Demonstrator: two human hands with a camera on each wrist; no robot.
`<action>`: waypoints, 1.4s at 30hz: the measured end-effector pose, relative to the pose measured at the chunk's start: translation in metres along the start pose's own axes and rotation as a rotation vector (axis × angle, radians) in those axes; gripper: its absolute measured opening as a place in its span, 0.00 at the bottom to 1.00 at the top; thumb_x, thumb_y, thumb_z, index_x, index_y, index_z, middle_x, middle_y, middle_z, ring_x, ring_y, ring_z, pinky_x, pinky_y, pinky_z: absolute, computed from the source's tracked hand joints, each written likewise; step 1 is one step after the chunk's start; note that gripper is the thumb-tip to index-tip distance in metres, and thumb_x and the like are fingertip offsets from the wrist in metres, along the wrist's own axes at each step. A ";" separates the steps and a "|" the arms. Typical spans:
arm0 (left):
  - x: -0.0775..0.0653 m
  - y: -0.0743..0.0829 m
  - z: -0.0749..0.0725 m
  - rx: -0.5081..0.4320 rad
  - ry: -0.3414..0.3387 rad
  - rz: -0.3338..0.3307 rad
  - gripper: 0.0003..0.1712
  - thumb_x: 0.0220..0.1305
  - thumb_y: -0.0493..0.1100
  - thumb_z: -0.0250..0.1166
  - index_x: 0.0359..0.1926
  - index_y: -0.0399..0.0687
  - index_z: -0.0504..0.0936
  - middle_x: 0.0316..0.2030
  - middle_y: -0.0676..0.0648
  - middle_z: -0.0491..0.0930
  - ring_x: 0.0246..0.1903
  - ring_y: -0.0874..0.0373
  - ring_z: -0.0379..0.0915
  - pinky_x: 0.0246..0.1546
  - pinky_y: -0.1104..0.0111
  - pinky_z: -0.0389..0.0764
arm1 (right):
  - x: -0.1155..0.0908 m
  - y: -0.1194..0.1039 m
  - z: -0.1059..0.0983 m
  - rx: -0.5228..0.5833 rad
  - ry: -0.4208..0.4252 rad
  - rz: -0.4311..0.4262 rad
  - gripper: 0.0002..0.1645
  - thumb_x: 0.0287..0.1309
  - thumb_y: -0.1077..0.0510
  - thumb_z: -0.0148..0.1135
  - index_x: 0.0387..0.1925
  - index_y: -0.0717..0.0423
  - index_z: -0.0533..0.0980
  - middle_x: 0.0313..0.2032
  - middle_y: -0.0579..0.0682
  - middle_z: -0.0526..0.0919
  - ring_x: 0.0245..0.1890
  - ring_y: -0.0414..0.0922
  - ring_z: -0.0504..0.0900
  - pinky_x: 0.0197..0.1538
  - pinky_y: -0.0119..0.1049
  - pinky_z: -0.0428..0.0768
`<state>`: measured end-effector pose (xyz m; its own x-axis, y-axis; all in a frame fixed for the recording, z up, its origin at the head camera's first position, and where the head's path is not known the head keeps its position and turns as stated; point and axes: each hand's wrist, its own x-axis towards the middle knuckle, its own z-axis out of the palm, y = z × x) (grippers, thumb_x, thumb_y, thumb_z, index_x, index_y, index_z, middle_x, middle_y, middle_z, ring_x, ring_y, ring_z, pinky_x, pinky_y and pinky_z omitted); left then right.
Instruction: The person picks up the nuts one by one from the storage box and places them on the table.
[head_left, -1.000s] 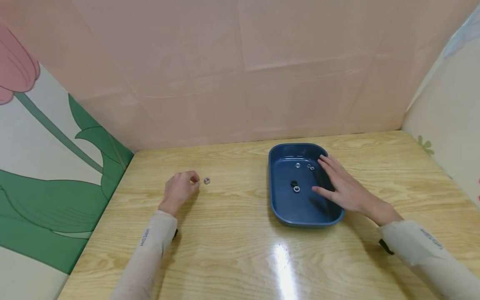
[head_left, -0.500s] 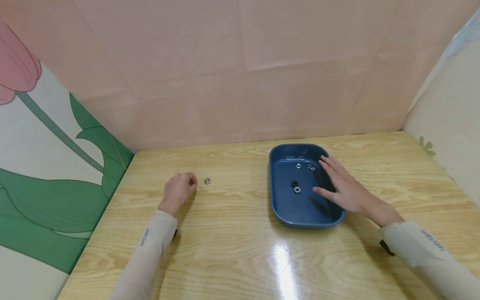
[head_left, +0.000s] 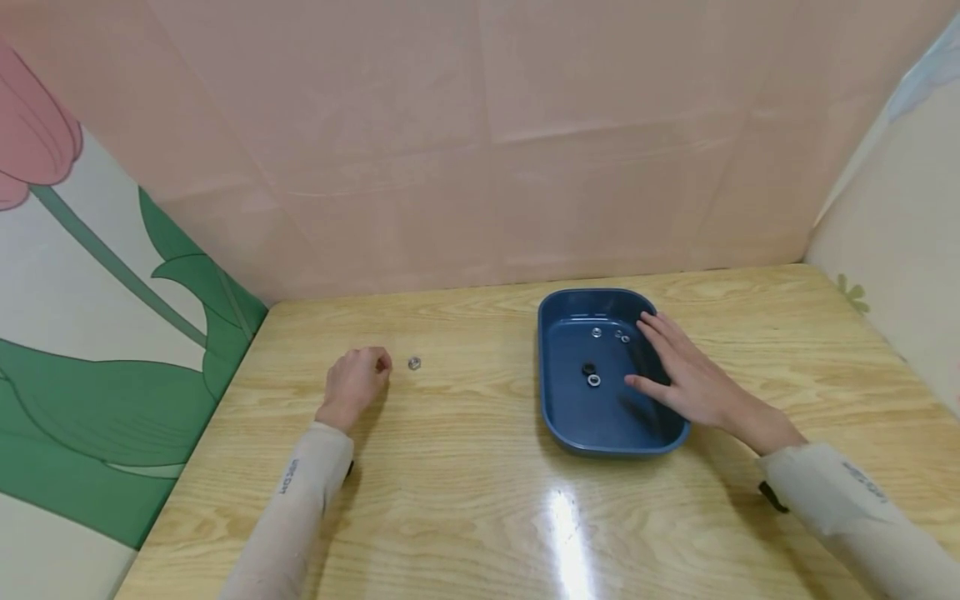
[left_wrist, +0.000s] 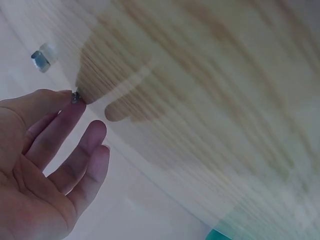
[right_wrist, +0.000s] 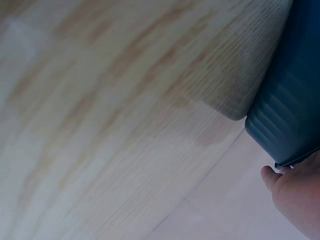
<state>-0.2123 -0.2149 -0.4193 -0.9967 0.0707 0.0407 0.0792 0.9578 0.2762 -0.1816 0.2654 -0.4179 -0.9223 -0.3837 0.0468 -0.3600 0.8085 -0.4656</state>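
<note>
the left hand (head_left: 355, 385) pinches a metal piece (left_wrist: 75, 97) between thumb and forefinger.

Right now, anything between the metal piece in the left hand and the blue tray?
Yes, low down: a metal nut lies on the table between the pinched metal piece and the blue tray. Past it, just the tray's raised left rim; the right hand is at the opposite side.

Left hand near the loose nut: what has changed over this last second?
The left hand has drawn slightly leftward, away from the loose nut. It now pinches a small piece; the earlier views don't show when it took hold. The right hand at the blue tray and the small rings inside stayed as they were.
</note>
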 end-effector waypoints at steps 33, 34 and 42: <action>-0.001 0.009 -0.014 -0.032 0.100 0.071 0.16 0.65 0.34 0.66 0.54 0.44 0.83 0.50 0.42 0.85 0.17 0.60 0.67 0.17 0.68 0.69 | -0.001 -0.001 -0.001 0.000 0.009 -0.001 0.56 0.66 0.37 0.58 0.77 0.65 0.45 0.79 0.62 0.40 0.78 0.59 0.32 0.69 0.72 0.48; 0.000 0.010 -0.015 -0.038 0.101 0.079 0.17 0.65 0.34 0.66 0.55 0.44 0.83 0.50 0.42 0.85 0.15 0.60 0.65 0.17 0.68 0.68 | -0.001 -0.001 -0.001 -0.001 0.010 0.000 0.56 0.66 0.37 0.58 0.77 0.65 0.45 0.79 0.62 0.40 0.78 0.59 0.33 0.69 0.72 0.48; 0.003 0.020 -0.018 -0.088 0.165 0.142 0.20 0.65 0.35 0.67 0.58 0.46 0.82 0.53 0.44 0.84 0.37 0.48 0.85 0.26 0.62 0.81 | -0.001 -0.001 0.000 -0.004 0.017 -0.006 0.55 0.66 0.39 0.60 0.77 0.65 0.46 0.78 0.63 0.41 0.78 0.59 0.33 0.69 0.72 0.49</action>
<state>-0.2132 -0.2009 -0.3960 -0.9591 0.1499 0.2400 0.2274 0.9130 0.3388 -0.1807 0.2649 -0.4173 -0.9224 -0.3807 0.0647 -0.3658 0.8079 -0.4620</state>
